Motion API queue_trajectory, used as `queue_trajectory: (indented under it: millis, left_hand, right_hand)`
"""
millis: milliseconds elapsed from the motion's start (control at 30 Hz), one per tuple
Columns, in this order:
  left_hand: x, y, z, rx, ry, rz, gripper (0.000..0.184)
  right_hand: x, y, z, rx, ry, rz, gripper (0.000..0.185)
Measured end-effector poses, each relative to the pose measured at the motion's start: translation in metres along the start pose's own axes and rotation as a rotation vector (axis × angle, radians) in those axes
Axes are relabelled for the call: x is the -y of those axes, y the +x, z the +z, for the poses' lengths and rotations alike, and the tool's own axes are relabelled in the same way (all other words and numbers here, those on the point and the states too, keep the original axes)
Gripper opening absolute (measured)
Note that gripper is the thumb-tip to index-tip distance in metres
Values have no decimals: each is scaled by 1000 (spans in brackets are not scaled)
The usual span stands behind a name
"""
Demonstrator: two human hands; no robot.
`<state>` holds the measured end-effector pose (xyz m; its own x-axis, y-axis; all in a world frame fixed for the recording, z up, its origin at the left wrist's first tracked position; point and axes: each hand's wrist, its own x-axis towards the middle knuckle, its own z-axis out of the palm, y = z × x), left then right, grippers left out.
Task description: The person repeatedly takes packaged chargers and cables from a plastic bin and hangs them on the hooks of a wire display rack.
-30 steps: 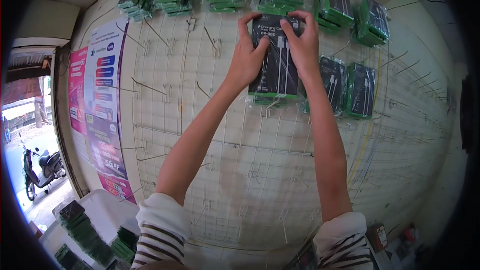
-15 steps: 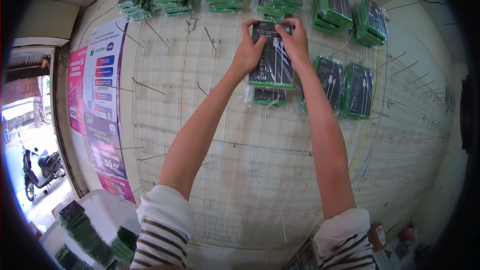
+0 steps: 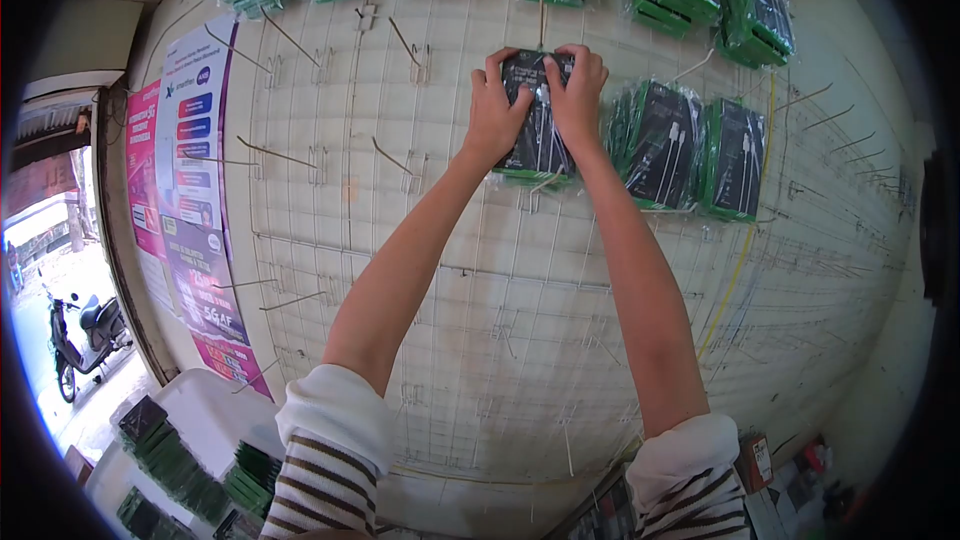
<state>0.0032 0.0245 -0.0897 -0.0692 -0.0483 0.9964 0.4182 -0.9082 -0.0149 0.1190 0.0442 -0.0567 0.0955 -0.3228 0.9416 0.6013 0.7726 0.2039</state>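
Cable pack point(image 3: 538, 138) at one o'clock, before the wire grid point(image 3: 470, 269) — left hand point(image 3: 493, 115) and right hand point(image 3: 577, 100) grasp its upper sides, thumbs point(image 3: 524, 98) across the face, probably to keep it level.

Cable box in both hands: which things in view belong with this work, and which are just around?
Seem to belong:
cable box
left hand and right hand, both gripping it
wire rack with hooks
similar hanging boxes
green-edged packs piled at lower left

Probably just around:
wall posters
scooter outside the doorway
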Motion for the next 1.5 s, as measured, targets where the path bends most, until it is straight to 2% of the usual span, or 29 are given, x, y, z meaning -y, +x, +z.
queue_trajectory:
  millis: [100, 200, 267, 300, 333, 367, 400, 433, 467, 500, 533, 567, 600, 633, 700, 767, 800, 867, 933, 967, 1033, 1133, 1167, 1233, 1300, 1367, 1400, 1433, 1500]
  left_hand:
    - [-3, -8, 2, -1, 110, -40, 48]
    - [-6, -17, -4, -31, 354, 77, 50]
    - [-28, -35, -18, -67, 316, 81, 51]
    - [-43, -46, -28, -109, 262, 105, 51]
    - [-59, -61, -45, -64, 221, 124, 48]
    - [-77, -81, -64, -20, 181, 141, 44]
    - [-97, -107, -87, 22, 205, 98, 40]
    - [-117, -140, -110, 67, 229, 53, 37]
    - [-133, -176, -130, 24, 240, 15, 32]
    - [-149, -221, -147, -18, 241, -118, 26]
    - [-161, -262, -164, -20, 354, -71, 20]
    - [-173, -306, -176, -66, 342, -141, 18]
    - [-187, -351, -189, -58, 420, -293, 16]
    - [-203, -396, -202, -33, 537, -503, 15]
    - [-251, -480, -228, 45, 732, -927, 14]
    - [-322, -570, -257, 129, 877, -1274, 15]
    - [-363, -623, -268, 139, 941, -1410, 16]
    - [-453, -703, -275, -51, 1081, -1684, 17]
    - [-528, -728, -260, -303, 1202, -2004, 19]
    - [-556, -736, -244, -367, 1230, -2037, 19]
    - [-593, -749, -222, -521, 1485, -2305, 20]
    - [-610, -782, -195, -717, 1385, -2379, 21]
    - [-608, -792, -196, -738, 1382, -2395, 21]
    - [-596, -799, -188, -727, 1311, -2197, 20]
    - [-560, -770, -206, -932, 1351, -2062, 17]
    - [-514, -704, -238, -757, 1441, -1795, 14]
    - [-494, -674, -251, -711, 1405, -1741, 13]
    - [-474, -644, -270, -663, 1375, -1676, 13]
    - [-439, -579, -295, -444, 1411, -1483, 12]
  right_hand:
    - [-3, -4, -2, -18, 11, -46, 25]
    - [7, -6, -16, 10, -2, 34, 26]
    - [16, -2, -41, -68, -23, 45, 28]
    - [32, -3, -60, -109, 166, 102, 26]
    - [55, -11, -82, -150, 356, 166, 25]
    - [79, -25, -102, -195, 456, 249, 23]
    - [113, -47, -121, -248, 410, 328, 22]
    - [134, -84, -134, -284, 560, 336, 24]
    - [163, -125, -148, -221, 769, 312, 28]
    - [184, -162, -162, 83, 923, 195, 25]
    - [204, -198, -177, 450, 1058, 96, 27]
    - [224, -234, -192, 788, 1125, 25, 31]
    - [263, -278, -189, 770, 1246, 171, 27]
    - [294, -325, -190, 847, 1340, 346, 26]
    - [330, -411, -213, 1133, 1247, 441, 19]
    - [346, -503, -244, 1392, 1312, 580, 16]
    - [347, -541, -259, 1487, 1347, 540, 14]
    - [342, -629, -286, 1654, 1409, 369, 13]
    - [335, -704, -309, 1791, 1479, 148, 14]
    - [337, -716, -307, 1865, 1496, 79, 14]
    - [346, -724, -297, 2052, 1470, 82, 14]
    - [366, -725, -277, 2330, 1341, 237, 14]
    - [377, -726, -270, 2383, 1327, 230, 14]
    - [410, -711, -252, 2451, 1319, 54, 26]
    - [442, -671, -234, 2239, 1582, 73, 24]
    - [472, -611, -211, 2112, 1809, 51, 21]
    - [480, -585, -204, 2127, 1819, 46, 21]
    - [490, -559, -192, 2055, 1962, 82, 18]
    - [504, -495, -149, 1932, 2192, 155, 15]
